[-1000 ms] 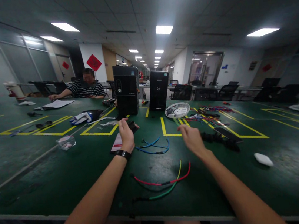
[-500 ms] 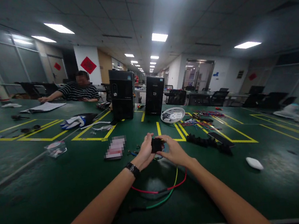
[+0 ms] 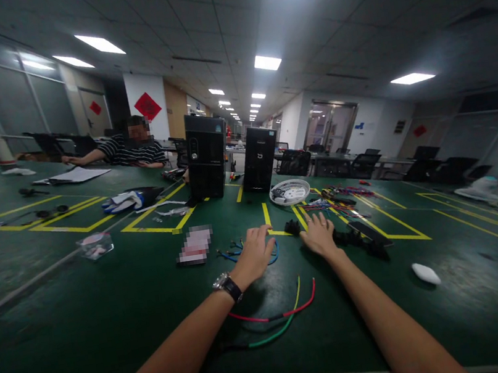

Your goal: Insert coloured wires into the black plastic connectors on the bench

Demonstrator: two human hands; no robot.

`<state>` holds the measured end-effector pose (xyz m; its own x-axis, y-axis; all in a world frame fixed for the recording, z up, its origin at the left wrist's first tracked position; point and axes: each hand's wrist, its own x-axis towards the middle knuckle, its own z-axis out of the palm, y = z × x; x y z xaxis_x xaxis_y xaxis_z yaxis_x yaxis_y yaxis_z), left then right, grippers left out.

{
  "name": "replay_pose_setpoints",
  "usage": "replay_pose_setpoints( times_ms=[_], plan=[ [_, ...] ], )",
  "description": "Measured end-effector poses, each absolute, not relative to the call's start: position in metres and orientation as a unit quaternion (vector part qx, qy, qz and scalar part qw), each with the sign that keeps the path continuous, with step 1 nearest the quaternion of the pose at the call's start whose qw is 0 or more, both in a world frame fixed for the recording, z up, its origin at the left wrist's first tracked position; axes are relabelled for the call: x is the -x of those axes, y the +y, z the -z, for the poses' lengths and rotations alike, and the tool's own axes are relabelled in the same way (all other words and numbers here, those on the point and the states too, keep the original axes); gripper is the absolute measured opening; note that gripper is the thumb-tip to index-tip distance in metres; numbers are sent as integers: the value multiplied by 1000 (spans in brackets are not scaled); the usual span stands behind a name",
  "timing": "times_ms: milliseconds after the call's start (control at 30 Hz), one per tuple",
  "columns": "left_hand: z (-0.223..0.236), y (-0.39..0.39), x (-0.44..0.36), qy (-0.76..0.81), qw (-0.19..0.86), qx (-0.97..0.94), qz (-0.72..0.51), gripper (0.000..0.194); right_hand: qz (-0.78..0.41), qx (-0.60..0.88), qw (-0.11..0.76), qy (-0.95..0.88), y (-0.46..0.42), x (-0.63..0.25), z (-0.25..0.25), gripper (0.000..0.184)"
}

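My left hand (image 3: 255, 251) lies palm down on the green table (image 3: 108, 307), fingers spread, over blue wires (image 3: 233, 252). My right hand (image 3: 318, 233) rests flat with fingers apart, just right of a small black part (image 3: 291, 227) that sits on the table by a yellow line. Neither hand holds anything. A bundle of red, yellow and green wires (image 3: 273, 319) lies nearer to me, between my forearms. A watch sits on my left wrist.
Two black computer towers (image 3: 206, 155) (image 3: 263, 157) stand beyond my hands. A white fan grille (image 3: 290, 192), coloured cables (image 3: 339, 198), black parts (image 3: 364, 236), a white object (image 3: 425, 273) and a clear box (image 3: 95, 245) lie around. A person in a striped shirt (image 3: 129, 152) sits far left.
Both hands held the small black part together half a second ago. Now it lies on the table and both hands have spread flat, the right one moved rightward.
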<state>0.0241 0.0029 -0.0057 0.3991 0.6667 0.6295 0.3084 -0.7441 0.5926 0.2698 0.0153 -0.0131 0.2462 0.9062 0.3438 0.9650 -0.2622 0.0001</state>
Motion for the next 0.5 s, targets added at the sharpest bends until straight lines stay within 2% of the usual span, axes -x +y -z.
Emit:
replay_pose_setpoints(
  times_ms=[133, 233, 367, 433, 500],
  plan=[
    [3, 4, -22, 299, 217, -795, -481, 30, 145, 812, 73, -561, 11, -288, 11, 61],
    [3, 5, -20, 296, 238, -779, -499, 30, 134, 790, 91, -591, 8, -293, 6, 51],
    [-1, 9, -19, 304, 333, -716, -533, 29, 132, 728, 211, -638, 6, -274, -10, 56],
    [-3, 11, -21, 308, 437, -653, -537, 32, 95, 646, 303, -694, 1, -250, -16, 60],
    [-4, 11, -23, 291, 568, -583, -503, 37, 39, 541, 361, -759, -7, -220, -20, 63]
  ],
)
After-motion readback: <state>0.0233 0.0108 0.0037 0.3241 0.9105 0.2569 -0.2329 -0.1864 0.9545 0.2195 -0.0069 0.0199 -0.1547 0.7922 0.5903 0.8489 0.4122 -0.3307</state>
